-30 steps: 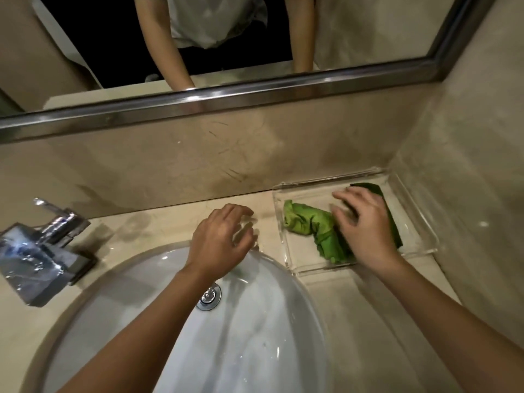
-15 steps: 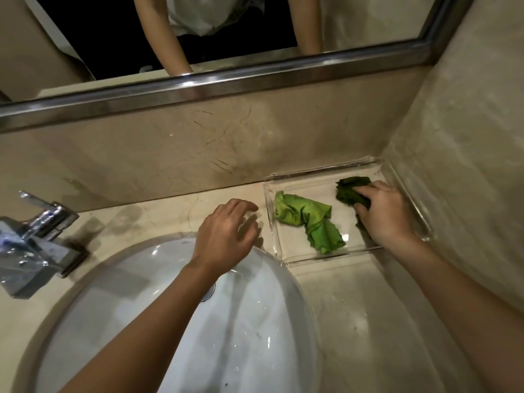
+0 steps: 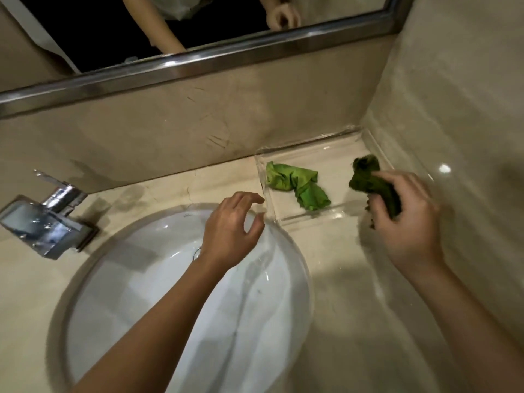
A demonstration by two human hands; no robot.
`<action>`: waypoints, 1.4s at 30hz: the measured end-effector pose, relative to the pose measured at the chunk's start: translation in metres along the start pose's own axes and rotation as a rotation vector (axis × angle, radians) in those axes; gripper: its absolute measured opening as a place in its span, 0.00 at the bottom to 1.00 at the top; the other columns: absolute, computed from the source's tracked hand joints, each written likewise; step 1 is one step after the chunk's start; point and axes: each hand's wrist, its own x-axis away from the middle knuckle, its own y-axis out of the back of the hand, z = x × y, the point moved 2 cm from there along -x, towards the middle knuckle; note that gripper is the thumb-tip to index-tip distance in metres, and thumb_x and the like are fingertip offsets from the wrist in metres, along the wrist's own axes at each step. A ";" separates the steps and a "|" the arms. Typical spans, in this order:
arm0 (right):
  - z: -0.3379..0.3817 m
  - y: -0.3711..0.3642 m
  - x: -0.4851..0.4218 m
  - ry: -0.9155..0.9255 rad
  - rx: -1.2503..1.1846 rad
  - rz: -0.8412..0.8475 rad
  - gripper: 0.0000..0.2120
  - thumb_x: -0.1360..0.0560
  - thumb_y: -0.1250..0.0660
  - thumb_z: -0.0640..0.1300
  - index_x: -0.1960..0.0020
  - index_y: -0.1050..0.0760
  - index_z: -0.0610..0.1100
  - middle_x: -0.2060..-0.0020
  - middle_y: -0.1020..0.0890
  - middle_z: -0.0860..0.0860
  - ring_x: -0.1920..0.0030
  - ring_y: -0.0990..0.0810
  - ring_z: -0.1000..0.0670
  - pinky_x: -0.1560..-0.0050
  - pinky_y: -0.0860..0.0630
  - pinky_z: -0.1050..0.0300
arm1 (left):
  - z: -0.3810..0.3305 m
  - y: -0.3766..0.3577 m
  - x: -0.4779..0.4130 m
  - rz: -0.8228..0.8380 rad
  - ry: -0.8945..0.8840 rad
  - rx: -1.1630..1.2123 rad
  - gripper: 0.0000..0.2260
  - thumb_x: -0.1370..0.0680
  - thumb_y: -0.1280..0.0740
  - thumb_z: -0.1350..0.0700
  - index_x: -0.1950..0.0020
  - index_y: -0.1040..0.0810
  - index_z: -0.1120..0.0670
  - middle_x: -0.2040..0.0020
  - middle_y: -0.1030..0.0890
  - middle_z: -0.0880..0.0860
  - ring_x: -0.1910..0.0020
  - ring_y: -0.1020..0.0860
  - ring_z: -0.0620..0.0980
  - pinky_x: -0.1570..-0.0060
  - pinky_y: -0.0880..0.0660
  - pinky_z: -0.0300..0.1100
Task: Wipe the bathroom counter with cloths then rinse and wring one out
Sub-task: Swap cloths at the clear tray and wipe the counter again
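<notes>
right hand (image 3: 408, 219) grips dark cloth (image 3: 368, 180) | left hand (image 3: 231, 225) relaxed, near tray's (image 3: 312, 218) light cloth (image 3: 297, 184)

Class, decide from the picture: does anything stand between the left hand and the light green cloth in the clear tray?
Only the low left wall of the clear tray: the left hand hovers just outside it, above the sink; the light green cloth lies inside. Nothing covers the cloth.
</notes>
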 end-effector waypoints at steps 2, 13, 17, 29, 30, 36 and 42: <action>-0.005 0.005 0.034 -0.053 0.005 0.071 0.14 0.29 0.38 0.31 0.44 0.25 0.38 0.47 0.24 0.49 0.45 0.28 0.52 0.44 0.34 0.64 | -0.012 -0.012 0.019 0.028 -0.054 0.040 0.17 0.25 0.43 0.48 0.42 0.23 0.53 0.43 0.22 0.48 0.46 0.24 0.50 0.53 0.26 0.45; -0.054 0.001 0.106 -0.276 0.138 0.288 0.24 0.25 0.43 0.30 0.30 0.34 0.43 0.29 0.34 0.48 0.28 0.40 0.52 0.28 0.46 0.56 | -0.042 -0.072 0.067 0.152 -0.293 0.034 0.19 0.23 0.42 0.54 0.32 0.28 0.56 0.33 0.27 0.54 0.33 0.31 0.53 0.34 0.34 0.49; -0.057 -0.012 0.088 -0.267 0.134 0.350 0.23 0.21 0.40 0.42 0.27 0.39 0.44 0.27 0.41 0.51 0.27 0.46 0.53 0.28 0.50 0.58 | -0.030 -0.078 0.046 0.268 -0.293 -0.033 0.25 0.21 0.48 0.46 0.27 0.35 0.56 0.28 0.32 0.54 0.29 0.36 0.52 0.28 0.45 0.46; -0.033 -0.004 0.124 -0.096 0.019 0.449 0.23 0.26 0.35 0.34 0.34 0.31 0.50 0.33 0.33 0.57 0.30 0.38 0.59 0.31 0.48 0.71 | 0.002 -0.075 0.049 0.311 -0.403 -0.176 0.33 0.26 0.38 0.65 0.23 0.45 0.52 0.23 0.45 0.49 0.24 0.48 0.46 0.27 0.47 0.48; -0.041 0.001 0.117 -0.139 0.016 0.406 0.23 0.25 0.35 0.33 0.34 0.31 0.49 0.33 0.33 0.57 0.30 0.38 0.58 0.32 0.48 0.73 | 0.003 -0.074 0.048 0.304 -0.413 -0.167 0.34 0.28 0.39 0.67 0.23 0.44 0.52 0.23 0.44 0.50 0.24 0.47 0.47 0.27 0.46 0.48; -0.028 -0.066 0.073 -0.121 0.046 0.329 0.20 0.26 0.35 0.30 0.36 0.28 0.40 0.34 0.29 0.46 0.31 0.34 0.48 0.31 0.44 0.62 | 0.005 -0.072 0.042 0.303 -0.371 -0.075 0.41 0.37 0.44 0.74 0.25 0.40 0.51 0.24 0.40 0.49 0.25 0.43 0.47 0.31 0.39 0.47; -0.025 -0.012 0.131 -0.100 0.025 0.439 0.25 0.26 0.35 0.33 0.33 0.34 0.51 0.33 0.34 0.57 0.31 0.39 0.59 0.34 0.51 0.77 | 0.009 -0.069 0.043 0.333 -0.424 -0.096 0.40 0.35 0.42 0.68 0.24 0.45 0.51 0.24 0.43 0.49 0.25 0.45 0.48 0.32 0.36 0.50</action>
